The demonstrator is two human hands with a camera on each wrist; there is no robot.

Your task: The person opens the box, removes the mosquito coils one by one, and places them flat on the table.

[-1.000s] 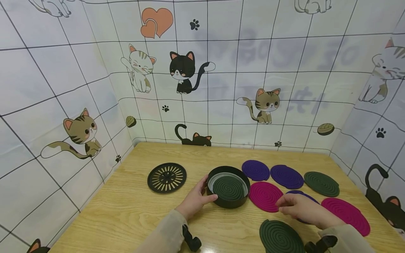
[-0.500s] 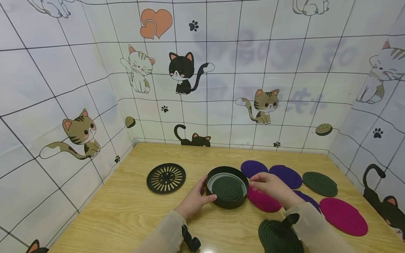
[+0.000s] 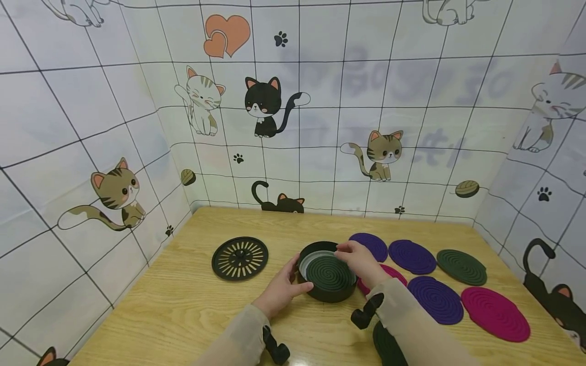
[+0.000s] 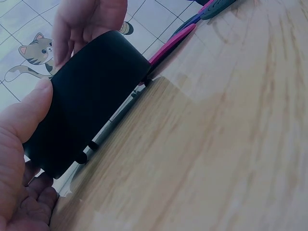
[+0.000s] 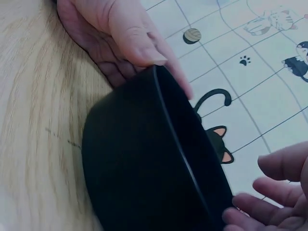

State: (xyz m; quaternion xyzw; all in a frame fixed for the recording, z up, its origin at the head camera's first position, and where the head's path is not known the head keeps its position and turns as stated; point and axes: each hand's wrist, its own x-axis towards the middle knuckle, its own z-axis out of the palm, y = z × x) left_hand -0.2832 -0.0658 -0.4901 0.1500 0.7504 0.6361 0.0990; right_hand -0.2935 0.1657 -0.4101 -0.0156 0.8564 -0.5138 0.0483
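Round black holder point(image 3: 327, 272) on the tabletop point(image 3: 183, 305), dark green coil point(image 3: 330, 273) inside.

Left hand point(image 3: 280, 290) clasped on its near-left wall; right hand point(image 3: 359, 259) at the far rim, fingers point(image 3: 343, 249) loosely curled, grip unclear. Beyond the right fingers: purple coils point(image 3: 412, 256), magenta coil point(image 3: 494, 313). Slotted lid point(image 3: 240, 258) left, apart.

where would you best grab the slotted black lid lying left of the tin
Take the slotted lid by its outer rim, coming from above with fingers on opposite edges. It lies flat on the table, thin and round, with free space around; its slots look too narrow for a grip.
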